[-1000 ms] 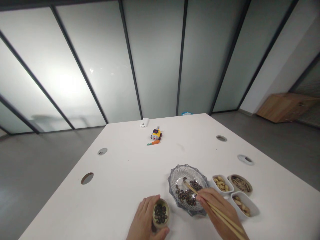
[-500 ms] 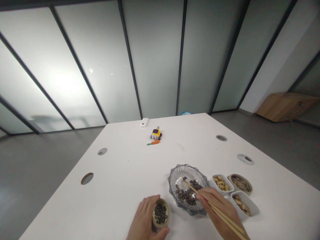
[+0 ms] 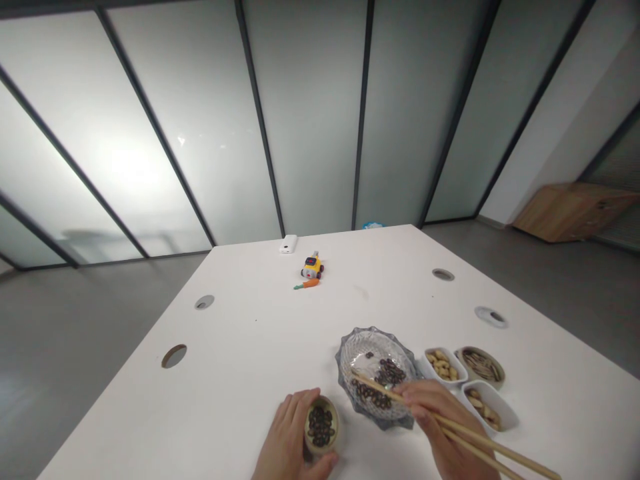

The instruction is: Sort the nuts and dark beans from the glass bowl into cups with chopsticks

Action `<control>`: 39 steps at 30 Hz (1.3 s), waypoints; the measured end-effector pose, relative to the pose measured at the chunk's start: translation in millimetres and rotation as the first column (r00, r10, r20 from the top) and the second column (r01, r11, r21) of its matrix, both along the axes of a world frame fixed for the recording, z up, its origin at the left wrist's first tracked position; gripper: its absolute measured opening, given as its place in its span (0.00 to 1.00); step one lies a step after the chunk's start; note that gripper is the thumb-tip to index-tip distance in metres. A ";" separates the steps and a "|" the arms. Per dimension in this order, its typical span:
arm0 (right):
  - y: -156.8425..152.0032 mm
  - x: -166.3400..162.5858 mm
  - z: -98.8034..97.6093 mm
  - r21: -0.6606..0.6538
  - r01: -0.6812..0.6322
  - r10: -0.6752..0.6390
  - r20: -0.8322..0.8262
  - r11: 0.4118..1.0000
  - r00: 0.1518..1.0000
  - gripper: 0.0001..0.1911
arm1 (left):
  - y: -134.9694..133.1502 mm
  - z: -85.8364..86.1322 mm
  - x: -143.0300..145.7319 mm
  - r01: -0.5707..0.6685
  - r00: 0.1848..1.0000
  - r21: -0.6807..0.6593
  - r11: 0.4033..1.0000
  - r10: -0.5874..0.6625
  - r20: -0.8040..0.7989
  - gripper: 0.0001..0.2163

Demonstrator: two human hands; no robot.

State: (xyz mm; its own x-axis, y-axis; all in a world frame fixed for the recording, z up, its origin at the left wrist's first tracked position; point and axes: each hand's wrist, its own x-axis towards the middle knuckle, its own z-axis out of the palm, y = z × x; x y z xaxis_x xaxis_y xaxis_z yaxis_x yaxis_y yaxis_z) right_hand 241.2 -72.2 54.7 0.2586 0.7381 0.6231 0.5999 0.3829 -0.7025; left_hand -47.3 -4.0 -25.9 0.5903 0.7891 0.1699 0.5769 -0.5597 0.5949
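Note:
My left hand [image 3: 295,437] is wrapped round a small round cup [image 3: 336,437] on the table, its inside filled with dark brown beans [image 3: 321,425]. In my right hand [image 3: 447,423] is a pair of chopsticks [image 3: 480,441], slanting down to the left. Their tips reach into a scalloped clear glass bowl [image 3: 346,383], near its left inner side. More dark beans [image 3: 390,371] lie in the bowl's middle and lower part, with one or two apart toward the back. Whether the tips pinch a bean is too small to tell.
Right of the bowl stand two white dishes, one with cashew-like nuts [image 3: 442,365] and one with pale brown nuts [image 3: 484,408], beside a round dish of thin brown pieces [image 3: 481,367]. Farther back are a toy car [image 3: 313,267], a toy screwdriver [image 3: 307,284] and a white box [image 3: 289,244].
The chopstick tips have moved left and toward me within the bowl, and the chopsticks' rear ends have swung right. My left hand and the cup have stayed put.

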 end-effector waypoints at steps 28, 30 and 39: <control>12.5 25.4 -38.9 -0.060 -0.037 0.044 0.113 0.998 0.993 0.08 | 2.8 1.3 0.9 0.004 1.000 -0.051 0.999 -0.004 0.011 0.37; 12.4 24.9 -36.6 -0.075 -0.045 0.053 0.117 0.996 0.992 0.10 | 2.9 1.9 1.1 0.004 1.000 -0.054 0.999 -0.004 0.010 0.37; 9.8 22.0 -21.3 -0.017 0.031 -0.029 0.116 0.999 0.993 0.12 | 1.1 2.5 1.3 -0.009 1.000 -0.054 0.999 0.009 0.007 0.37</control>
